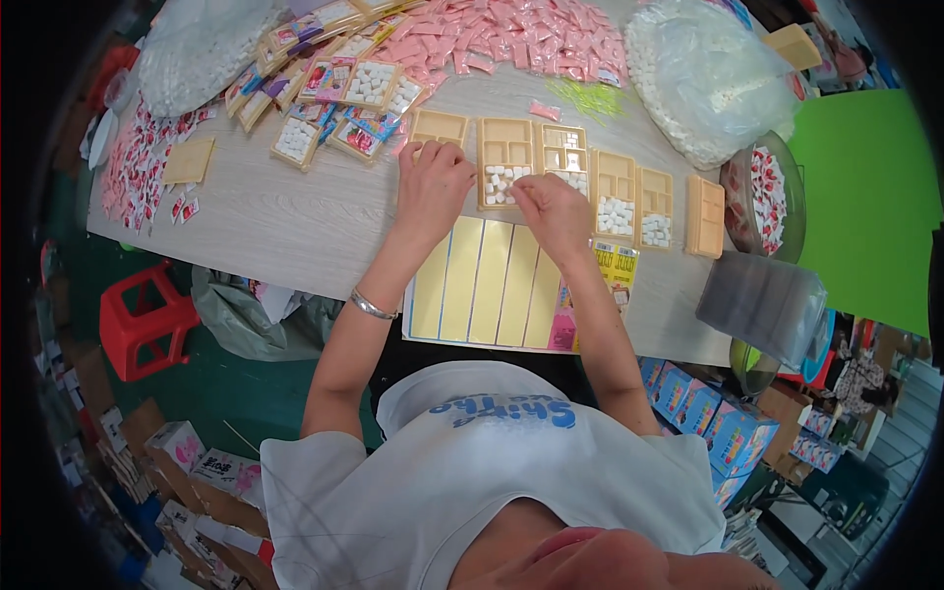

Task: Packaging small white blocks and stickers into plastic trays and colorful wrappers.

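Several tan compartment trays stand in a row on the table before me. My left hand is over the leftmost tray, its fingers bent down and closed, with the fingertips partly hidden. Beside it, the second tray has small white pieces in its near compartment. At that tray's right near corner my right hand is closed in a pinch; what lies between the fingertips is too small to make out. Further trays to the right, such as this one, also hold white pieces in the near compartment.
Yellow printed card sheets lie at the table's near edge. Pink packets are heaped at the back, near green strips. Filled packages pile up back left; a bag of white pieces and a bowl stand right.
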